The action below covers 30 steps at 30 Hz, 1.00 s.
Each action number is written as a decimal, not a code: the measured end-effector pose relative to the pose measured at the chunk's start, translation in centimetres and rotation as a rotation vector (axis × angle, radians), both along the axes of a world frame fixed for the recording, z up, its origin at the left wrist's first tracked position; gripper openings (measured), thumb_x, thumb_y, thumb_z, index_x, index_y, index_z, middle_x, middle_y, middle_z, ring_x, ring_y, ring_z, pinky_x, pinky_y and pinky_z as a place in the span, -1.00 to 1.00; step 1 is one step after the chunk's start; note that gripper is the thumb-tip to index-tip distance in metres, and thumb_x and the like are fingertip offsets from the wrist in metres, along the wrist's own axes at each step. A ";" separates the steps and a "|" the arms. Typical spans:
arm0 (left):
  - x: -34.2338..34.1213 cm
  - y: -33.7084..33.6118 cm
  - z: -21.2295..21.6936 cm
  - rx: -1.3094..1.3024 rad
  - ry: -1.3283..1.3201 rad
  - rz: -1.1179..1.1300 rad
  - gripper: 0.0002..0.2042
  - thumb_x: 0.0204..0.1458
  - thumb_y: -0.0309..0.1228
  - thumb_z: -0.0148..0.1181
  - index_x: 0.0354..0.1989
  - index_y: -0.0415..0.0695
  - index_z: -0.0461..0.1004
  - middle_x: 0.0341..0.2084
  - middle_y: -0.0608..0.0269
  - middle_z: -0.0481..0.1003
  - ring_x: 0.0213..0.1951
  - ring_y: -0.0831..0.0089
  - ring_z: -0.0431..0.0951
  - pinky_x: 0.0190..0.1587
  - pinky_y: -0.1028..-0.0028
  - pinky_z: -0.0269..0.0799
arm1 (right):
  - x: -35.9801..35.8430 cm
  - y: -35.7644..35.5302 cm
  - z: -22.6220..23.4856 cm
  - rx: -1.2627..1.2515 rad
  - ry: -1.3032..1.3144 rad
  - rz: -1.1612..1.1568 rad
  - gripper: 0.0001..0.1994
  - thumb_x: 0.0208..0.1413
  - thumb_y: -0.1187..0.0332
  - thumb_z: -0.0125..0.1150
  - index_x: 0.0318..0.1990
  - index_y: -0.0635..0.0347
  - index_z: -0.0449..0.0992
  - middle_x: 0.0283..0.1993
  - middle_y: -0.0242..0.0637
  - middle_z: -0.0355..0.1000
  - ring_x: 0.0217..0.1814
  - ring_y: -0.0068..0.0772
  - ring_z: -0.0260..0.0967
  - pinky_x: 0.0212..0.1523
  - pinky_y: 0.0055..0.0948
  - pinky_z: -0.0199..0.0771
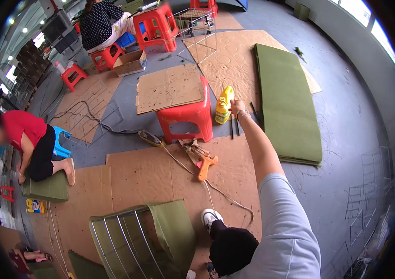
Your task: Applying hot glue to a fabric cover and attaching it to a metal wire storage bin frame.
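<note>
One hand shows in the head view: your right hand (237, 108) reaches to the yellow bottle (224, 106) standing on the floor beside the red stool (185, 116), fingers touching it, grip unclear. Next, close firmly before lifting.

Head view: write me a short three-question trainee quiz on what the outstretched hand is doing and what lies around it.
1. True or false: the right hand reaches toward the yellow bottles standing on the floor beside the red stool.
2. What lies on top of the red stool? A) a green mat B) a cardboard sheet C) a wire grid
3. Fill in: the orange glue gun lies on the ______ covering the floor.

Key
1. True; whether the hand already touches a bottle cannot be told.
2. B
3. Cardboard; the left hand is out of view.
</note>
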State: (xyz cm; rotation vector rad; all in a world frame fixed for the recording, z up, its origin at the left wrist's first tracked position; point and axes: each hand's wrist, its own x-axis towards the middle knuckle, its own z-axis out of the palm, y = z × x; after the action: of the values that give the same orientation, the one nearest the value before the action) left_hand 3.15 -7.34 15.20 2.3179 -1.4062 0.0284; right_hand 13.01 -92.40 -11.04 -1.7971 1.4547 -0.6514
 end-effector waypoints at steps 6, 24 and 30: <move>-0.6 -0.5 0.4 0.044 0.076 0.097 -0.83 -0.03 -0.50 0.35 -0.28 -0.31 0.61 -0.26 -0.03 0.56 -0.18 -0.02 0.58 -0.13 0.13 0.54 | 4.5 -2.3 -2.0 0.391 -0.300 0.025 -0.69 0.14 0.12 0.36 -0.42 0.21 0.60 -0.47 -0.23 0.55 -0.55 -0.37 0.54 -0.54 -0.34 0.53; 6.0 -22.2 15.7 -0.820 0.008 0.174 -0.56 0.26 -0.59 -0.16 0.32 -0.34 0.31 0.37 -0.03 0.27 0.43 0.11 0.19 0.45 0.18 0.05 | -1.4 35.6 37.4 0.703 -1.308 1.070 -0.75 0.40 0.37 0.02 0.05 0.37 0.48 -0.12 -0.10 0.56 -0.15 -0.25 0.58 -0.04 -0.35 0.62; 1.2 -24.8 23.0 -1.081 -0.002 -0.086 -0.33 0.42 0.00 -0.41 0.50 -0.28 -0.06 0.52 -0.01 -0.08 0.53 0.16 -0.13 0.51 0.18 -0.21 | -16.0 55.8 48.2 -0.078 -1.209 1.298 -0.29 0.46 -0.08 -0.31 0.52 0.32 -0.06 0.61 -0.13 -0.14 0.65 -0.24 -0.24 0.56 -0.32 -0.32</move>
State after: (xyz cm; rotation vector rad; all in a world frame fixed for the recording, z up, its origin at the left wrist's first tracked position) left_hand 4.33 -32.17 38.22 1.3492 -1.0683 0.6027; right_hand -2.99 -36.58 37.20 -1.4541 -0.5432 -0.7790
